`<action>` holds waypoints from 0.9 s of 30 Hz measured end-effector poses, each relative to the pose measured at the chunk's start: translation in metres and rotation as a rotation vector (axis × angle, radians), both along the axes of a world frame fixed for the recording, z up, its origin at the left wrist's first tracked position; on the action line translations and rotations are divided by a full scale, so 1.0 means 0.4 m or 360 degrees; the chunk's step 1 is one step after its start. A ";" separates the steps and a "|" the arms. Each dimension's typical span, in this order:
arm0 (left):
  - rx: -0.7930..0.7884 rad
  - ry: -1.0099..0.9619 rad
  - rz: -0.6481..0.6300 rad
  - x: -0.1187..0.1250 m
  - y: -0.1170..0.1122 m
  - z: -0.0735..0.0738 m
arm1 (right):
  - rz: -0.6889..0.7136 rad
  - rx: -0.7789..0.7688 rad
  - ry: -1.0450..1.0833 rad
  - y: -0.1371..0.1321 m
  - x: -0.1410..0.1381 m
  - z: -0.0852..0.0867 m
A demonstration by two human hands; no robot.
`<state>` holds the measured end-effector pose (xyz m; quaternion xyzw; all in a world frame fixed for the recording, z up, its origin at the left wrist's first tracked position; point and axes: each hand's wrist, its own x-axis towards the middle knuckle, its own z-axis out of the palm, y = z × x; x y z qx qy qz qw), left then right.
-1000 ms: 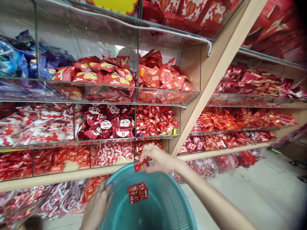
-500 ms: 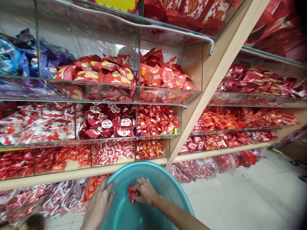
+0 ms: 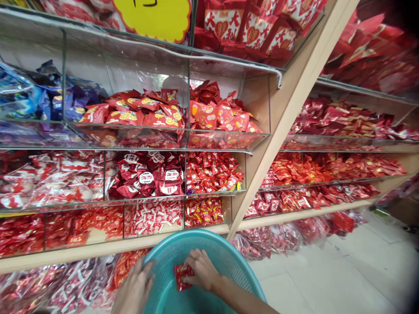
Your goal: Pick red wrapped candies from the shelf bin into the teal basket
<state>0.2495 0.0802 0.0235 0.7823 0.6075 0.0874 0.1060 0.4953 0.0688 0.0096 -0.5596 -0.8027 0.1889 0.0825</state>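
Candy [image 3: 182,276] now sits low inside the basket [image 3: 242,270], right hand [image 3: 202,271] fingers pinching it since half a second ago; left hand [image 3: 134,290] grips the rim.

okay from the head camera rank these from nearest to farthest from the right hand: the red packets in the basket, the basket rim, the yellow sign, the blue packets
1. red packets, under the right hand.
2. basket rim, just above.
3. blue packets, upper left shelf.
4. yellow sign, top; roughly tied with the blue packets.
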 end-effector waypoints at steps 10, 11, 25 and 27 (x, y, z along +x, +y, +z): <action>0.0043 0.0074 -0.0055 -0.015 0.014 -0.047 | -0.0123 0.1002 0.0495 0.075 0.079 0.562; 0.0036 0.0096 -0.0058 -0.014 0.013 -0.044 | -0.0218 0.1057 0.0506 0.099 0.085 0.604; -0.0047 0.0153 -0.0053 -0.004 0.005 -0.014 | -0.0738 0.0677 0.0497 0.284 0.062 0.693; -0.0023 0.0126 -0.0043 -0.006 0.006 -0.022 | -0.0759 0.0663 0.0492 0.289 0.055 0.695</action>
